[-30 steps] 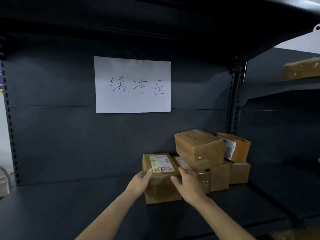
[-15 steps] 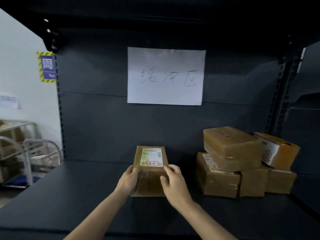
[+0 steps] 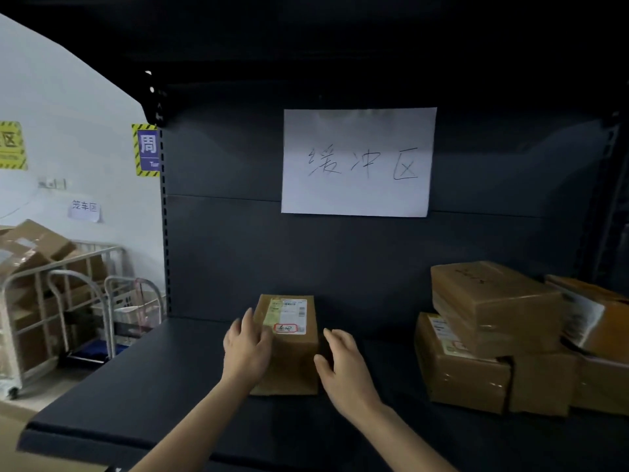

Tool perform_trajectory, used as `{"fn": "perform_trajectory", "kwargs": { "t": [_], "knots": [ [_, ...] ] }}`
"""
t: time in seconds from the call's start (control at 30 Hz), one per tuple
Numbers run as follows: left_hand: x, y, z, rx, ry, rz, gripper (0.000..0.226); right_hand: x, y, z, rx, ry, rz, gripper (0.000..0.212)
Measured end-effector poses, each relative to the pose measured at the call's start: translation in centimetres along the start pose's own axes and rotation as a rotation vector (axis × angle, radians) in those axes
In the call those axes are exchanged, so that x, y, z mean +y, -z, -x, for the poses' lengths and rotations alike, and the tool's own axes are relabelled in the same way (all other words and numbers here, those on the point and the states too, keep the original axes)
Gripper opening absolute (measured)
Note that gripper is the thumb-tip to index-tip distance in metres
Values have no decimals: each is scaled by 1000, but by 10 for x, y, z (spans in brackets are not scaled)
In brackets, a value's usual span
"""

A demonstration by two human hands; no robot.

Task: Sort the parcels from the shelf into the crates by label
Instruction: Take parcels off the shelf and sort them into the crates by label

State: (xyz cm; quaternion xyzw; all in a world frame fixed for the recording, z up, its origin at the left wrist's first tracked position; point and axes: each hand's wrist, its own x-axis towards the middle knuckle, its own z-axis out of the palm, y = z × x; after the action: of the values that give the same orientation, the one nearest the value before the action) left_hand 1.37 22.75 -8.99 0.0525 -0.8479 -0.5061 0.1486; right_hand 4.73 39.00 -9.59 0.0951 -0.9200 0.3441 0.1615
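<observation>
Noting far left, off the shelf, pale metal cage trolleys [image 3: 61,277] w/ loose cardboard boxes: well apart, not obstructing. Working on dark grey metal shelf board [image 3: 136,396], w/ small brown taped cardboard parcel w/ white label [image 3: 292,362] lying mid-board, near back panel. Pressing left hand [image 3: 246,349] flat on parcel's left side, fingers straight, not curling round. Holding right hand [image 3: 343,366] loose and empty just beside right side; touching or not, can't tell. Judging parcel prob. light, stiff, glossy tape poss. slippery: squeezing opposite sides betw. palms looking safest, label up. Noting white handwritten paper sheet [image 3: 357,161] above on back panel. Noting stack of bigger brown taped parcels [image 3: 493,335] at right, apart, leaving room. Seeing no crates.
</observation>
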Motion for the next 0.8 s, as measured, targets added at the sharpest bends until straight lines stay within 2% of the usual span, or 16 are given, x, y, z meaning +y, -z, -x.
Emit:
{"fn": "perform_trajectory", "kwargs": {
  "t": [0.17,0.23,0.37,0.53,0.67,0.8],
  "knots": [
    [39,-39,17,101,-365,-302,58,26,50,14,129,5,54,51],
    [57,-61,25,90,-485,-340,56,38,77,22,225,24,89,49],
    [94,-109,42,-68,-585,-240,57,68,137,40,459,-11,124,43],
    [139,-163,55,-323,-604,-79,58,123,197,57,708,-243,34,43],
    [170,-194,62,-477,-624,-39,54,155,219,55,614,-448,-163,46],
    [182,-203,64,-494,-607,11,48,163,216,49,511,-498,-326,44]
  ]
}}
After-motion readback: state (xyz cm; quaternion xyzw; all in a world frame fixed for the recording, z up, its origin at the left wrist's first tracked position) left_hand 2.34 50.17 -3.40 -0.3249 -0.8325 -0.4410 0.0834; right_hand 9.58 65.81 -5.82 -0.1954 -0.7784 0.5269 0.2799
